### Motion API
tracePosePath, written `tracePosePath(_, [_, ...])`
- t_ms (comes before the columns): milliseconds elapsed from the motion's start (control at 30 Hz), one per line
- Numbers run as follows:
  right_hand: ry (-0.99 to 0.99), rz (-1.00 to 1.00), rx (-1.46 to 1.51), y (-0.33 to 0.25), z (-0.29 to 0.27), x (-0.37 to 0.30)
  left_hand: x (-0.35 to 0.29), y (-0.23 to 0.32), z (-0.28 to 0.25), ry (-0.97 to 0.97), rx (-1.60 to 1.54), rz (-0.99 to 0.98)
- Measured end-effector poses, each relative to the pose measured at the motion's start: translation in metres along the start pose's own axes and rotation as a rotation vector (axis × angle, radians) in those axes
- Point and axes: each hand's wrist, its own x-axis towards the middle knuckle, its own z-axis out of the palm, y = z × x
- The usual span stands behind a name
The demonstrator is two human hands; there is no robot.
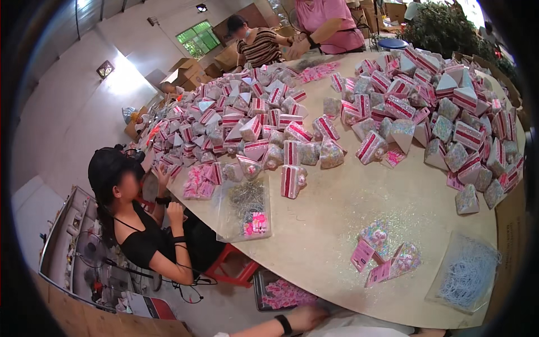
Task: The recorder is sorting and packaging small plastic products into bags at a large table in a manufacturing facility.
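My left hand (307, 318), with a black band at its wrist, is low beside the table's near edge, close to a dark tray of pink tags (285, 294). Its fingers are too hidden to read. Of my right arm only a sliver shows at the bottom rim, and the fingers are out of sight. On the table (314, 224) in front of me lie two glittery cake-slice ornaments, one (375, 235) behind the other (405, 257), each with a pink card tag. Loose glitter is scattered around them.
Large heaps of cake-slice ornaments (247, 115) cover the table's far left and right. A clear tray of wire hooks (242, 210) stands left, a clear tray of white strings (466, 275) right. A seated co-worker (146, 224) is at left; two people are at the far end.
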Motion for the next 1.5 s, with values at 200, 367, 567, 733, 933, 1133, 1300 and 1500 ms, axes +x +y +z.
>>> tracePosePath(200, [0.025,0.02,0.068,-0.01,0.001,0.011,0.142,-0.013,0.018,0.308,0.012,0.119])
tracePosePath(367, [0.037,0.006,0.071,-0.01,-0.001,0.019,0.171,-0.006,0.028,0.274,0.013,0.07])
tracePosePath(567, [0.049,0.06,0.107,-0.011,0.001,0.018,0.175,-0.004,0.027,0.23,0.0,0.071])
tracePosePath(733, [0.045,0.085,0.119,-0.01,-0.001,0.016,0.17,0.0,0.027,0.221,-0.007,0.057])
tracePosePath(933, [0.048,0.096,0.13,-0.01,-0.004,0.019,0.172,0.001,0.026,0.221,-0.024,0.044])
tracePosePath(1133, [0.053,0.101,0.154,-0.007,-0.002,0.018,0.168,0.003,0.024,0.209,-0.027,0.039])
tracePosePath(1300, [0.08,0.1,0.179,-0.001,0.002,0.011,0.171,0.005,0.023,0.204,-0.019,0.066])
tracePosePath(1500, [0.093,0.035,0.306,0.016,0.012,-0.008,0.168,-0.002,0.023,0.225,-0.031,0.064])
